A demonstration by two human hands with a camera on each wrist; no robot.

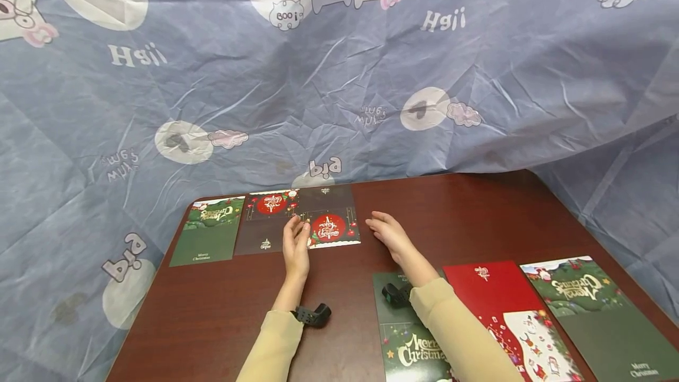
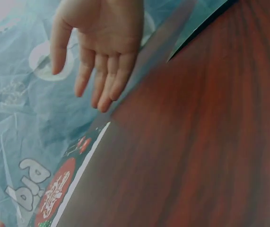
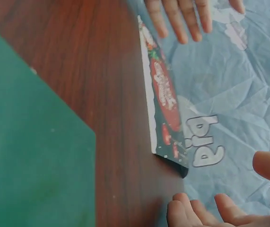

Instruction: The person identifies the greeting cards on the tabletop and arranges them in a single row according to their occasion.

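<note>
Red-disc card (image 1: 331, 217), dark with a white lower border, lies near the far side of the brown table (image 1: 456, 211), between the left hand (image 1: 297, 247) and the right hand (image 1: 392, 237). Both hands are loosely extended, fingers unclosed, and neither has hold of anything. From the head, the left fingertips overlap the side of that card next to its reversed twin (image 1: 254, 234); whether they touch either, I cannot tell.

The left wrist view gives what the head view hides: the palm of that hand, thumb standing well away from the fingers. The right wrist view shows the right thumb apart too, with the disc steeply foreshortened and the other hand's fingers across from it (only the head view takes in the whole layout).

Along the far edge hangs a blue curtain (image 1: 297, 105), leaving little room behind the cards. A green card (image 1: 207, 240) sits at the far left corner. Nearer, a second green card (image 1: 387, 341) is partly hidden by the right sleeve (image 1: 461, 329); a red card (image 1: 472, 285) and a slanted green card (image 1: 599, 317) follow toward the right edge. Bare wood stretches widely from the right hand to the far right corner, and again left of the left sleeve (image 1: 273, 346).
</note>
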